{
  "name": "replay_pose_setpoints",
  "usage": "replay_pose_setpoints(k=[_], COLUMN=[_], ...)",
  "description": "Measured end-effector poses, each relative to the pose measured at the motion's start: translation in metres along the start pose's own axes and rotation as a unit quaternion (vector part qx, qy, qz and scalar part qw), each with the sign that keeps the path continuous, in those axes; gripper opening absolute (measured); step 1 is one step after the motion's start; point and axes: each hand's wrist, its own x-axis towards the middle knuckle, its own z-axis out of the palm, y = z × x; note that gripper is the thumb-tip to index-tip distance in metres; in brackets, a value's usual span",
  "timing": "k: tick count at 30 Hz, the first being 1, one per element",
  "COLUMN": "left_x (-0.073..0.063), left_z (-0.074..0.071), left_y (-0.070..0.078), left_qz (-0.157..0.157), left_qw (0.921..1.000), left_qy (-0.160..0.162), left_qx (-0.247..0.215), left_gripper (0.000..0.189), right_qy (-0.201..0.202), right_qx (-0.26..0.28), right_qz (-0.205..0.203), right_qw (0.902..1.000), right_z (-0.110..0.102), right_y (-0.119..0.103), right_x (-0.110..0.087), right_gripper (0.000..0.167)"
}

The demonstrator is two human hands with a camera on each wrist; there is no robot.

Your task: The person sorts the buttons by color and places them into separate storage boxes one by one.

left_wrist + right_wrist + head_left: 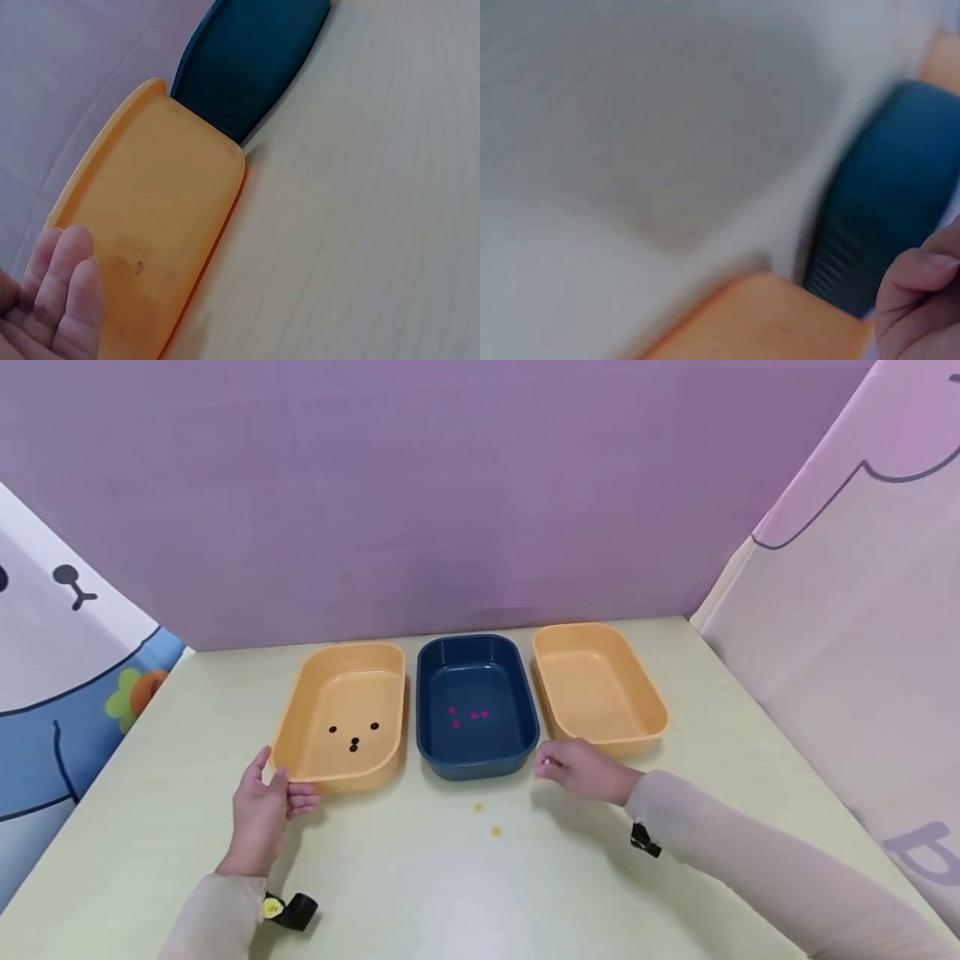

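My left hand (262, 810) is at the front left corner of the left yellow tray (393, 768), fingers relaxed. Whether it touches the tray is unclear. Several small black buttons (374, 726) lie in that tray. Several pink buttons (474, 715) lie in the dark blue tray (480, 770) in the middle. Just in front of the right yellow tray (600, 693), my right hand (581, 768) hovers with fingers curled and thumb drawn in. Its fingertips are hidden, so I cannot tell whether it holds anything. Two small yellow discs (478, 807) lie on the table left of it.
The three trays stand in a row on a pale wood-grain table (420, 893). A purple panel (450, 510) rises behind them. Printed panels flank the table on the left (75, 652) and right (840, 652).
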Motion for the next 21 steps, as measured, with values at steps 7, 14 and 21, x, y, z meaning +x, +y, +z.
replay_pose_setpoints(k=[7, 14, 21], left_x=[0.001, -0.001, -0.001], left_z=[-0.001, -0.002, 0.001], left_y=[-0.001, -0.001, 0.001], left_qz=[-0.002, -0.005, 0.002], left_qw=[1.0000, 1.0000, 0.9999], left_qy=[-0.001, -0.002, -0.008], left_qx=[0.009, 0.003, 0.007], left_gripper=[0.061, 0.061, 0.061], right_qy=[0.101, 0.136, 0.177], right_qx=[0.056, 0.040, 0.031], right_qz=[0.094, 0.121, 0.178], right_qw=[0.9889, 0.9825, 0.9674], right_z=[-0.028, -0.052, -0.075], right_y=[-0.004, 0.010, 0.023], right_x=[0.006, 0.013, 0.016], right_gripper=[0.012, 0.013, 0.019])
